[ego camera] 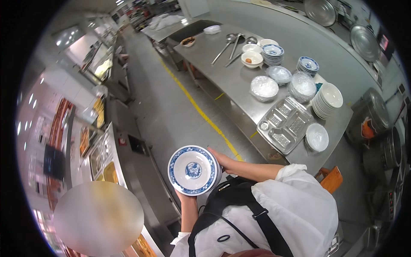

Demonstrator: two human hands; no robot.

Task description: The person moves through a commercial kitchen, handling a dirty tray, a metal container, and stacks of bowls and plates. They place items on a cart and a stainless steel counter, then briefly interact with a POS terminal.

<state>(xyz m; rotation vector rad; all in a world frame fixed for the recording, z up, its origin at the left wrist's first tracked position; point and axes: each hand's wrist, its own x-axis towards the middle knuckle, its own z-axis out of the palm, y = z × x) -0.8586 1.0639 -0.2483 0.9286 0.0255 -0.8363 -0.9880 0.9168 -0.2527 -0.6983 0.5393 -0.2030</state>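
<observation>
A stack of blue-and-white patterned bowls (pixel 193 170) is held in front of my body, above the floor of the aisle. The top bowl faces up with nothing in it, and its rim hides most of those below. My left hand (pixel 186 195) supports the stack from the lower edge, its fingers mostly hidden underneath. On the right side, my right hand (pixel 221 160) grips the bowls around their edges. Similar blue-rimmed dishes stand in two piles, one (pixel 273 54) beside the white bowls and another (pixel 308 66) near the wall, on the steel table (pixel 221 70).
A steel compartment tray (pixel 284 125), stacked white bowls (pixel 327 101), plastic-wrapped bowls (pixel 264 88) and ladles (pixel 230 38) occupy the table. Left of the aisle runs a steel serving counter (pixel 141 173) with food pans (pixel 110 173). Large metal pots (pixel 372 109) stand at right. A blurred patch covers the lower left.
</observation>
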